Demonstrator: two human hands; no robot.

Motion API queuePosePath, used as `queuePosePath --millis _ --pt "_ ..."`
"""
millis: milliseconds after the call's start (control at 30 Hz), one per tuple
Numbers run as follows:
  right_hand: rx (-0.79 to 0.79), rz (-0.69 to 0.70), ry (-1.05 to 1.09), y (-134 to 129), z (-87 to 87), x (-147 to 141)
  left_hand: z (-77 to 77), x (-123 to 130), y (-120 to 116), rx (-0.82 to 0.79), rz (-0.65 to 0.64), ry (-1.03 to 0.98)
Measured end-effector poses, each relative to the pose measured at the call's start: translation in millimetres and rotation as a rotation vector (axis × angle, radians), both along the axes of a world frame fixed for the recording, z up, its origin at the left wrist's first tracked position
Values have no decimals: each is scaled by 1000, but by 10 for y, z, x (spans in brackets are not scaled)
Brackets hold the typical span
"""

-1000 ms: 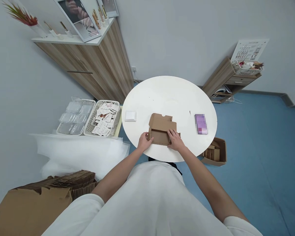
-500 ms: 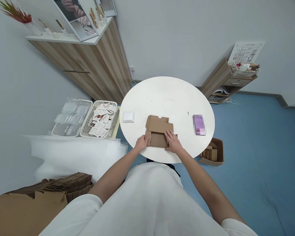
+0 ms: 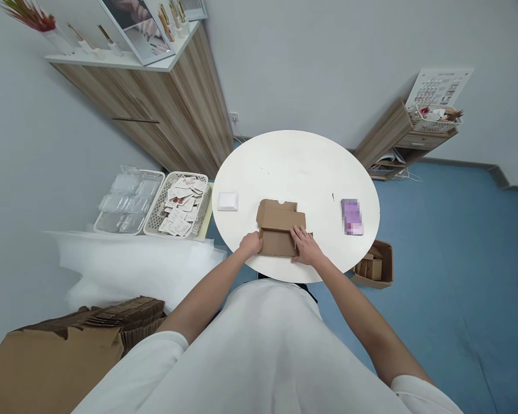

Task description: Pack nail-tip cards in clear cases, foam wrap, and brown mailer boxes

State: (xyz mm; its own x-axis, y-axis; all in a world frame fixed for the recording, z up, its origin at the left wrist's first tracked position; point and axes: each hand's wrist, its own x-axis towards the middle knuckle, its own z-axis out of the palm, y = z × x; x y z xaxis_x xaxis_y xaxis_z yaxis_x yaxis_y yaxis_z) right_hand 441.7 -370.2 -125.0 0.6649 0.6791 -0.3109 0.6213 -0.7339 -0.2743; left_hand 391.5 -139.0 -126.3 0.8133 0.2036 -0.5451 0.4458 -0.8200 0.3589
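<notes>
A brown cardboard box lies partly folded near the front edge of the round white table, its lid panel laid back away from me. My left hand grips the box's left side wall, fingers closed. Across the right side rests my right hand, fingers curved over the wall, thumb low near the front edge. At the table's left is a white flat packet. A purple item, pixelated, lies at the right.
Left of the table stand a white basket of cards and a tray of clear packs. White sheets and stacked flat cardboard are nearer. An open carton stands on the floor at right.
On the box's left side, a flap that lay outward is now upright or folded in, with my left hand closed at it. My right hand has barely moved. The view has shifted slightly.
</notes>
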Motion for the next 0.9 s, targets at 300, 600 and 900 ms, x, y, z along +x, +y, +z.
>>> queuePosePath --millis 300,600,900 --pt "-57 9 -26 -10 26 -41 -9 -16 -63 56 -9 -19" --pt "-64 43 -52 -32 59 40 102 -243 150 -168 -144 -306" --pt "70 29 14 -130 122 110 109 -21 130 -115 -334 -164"
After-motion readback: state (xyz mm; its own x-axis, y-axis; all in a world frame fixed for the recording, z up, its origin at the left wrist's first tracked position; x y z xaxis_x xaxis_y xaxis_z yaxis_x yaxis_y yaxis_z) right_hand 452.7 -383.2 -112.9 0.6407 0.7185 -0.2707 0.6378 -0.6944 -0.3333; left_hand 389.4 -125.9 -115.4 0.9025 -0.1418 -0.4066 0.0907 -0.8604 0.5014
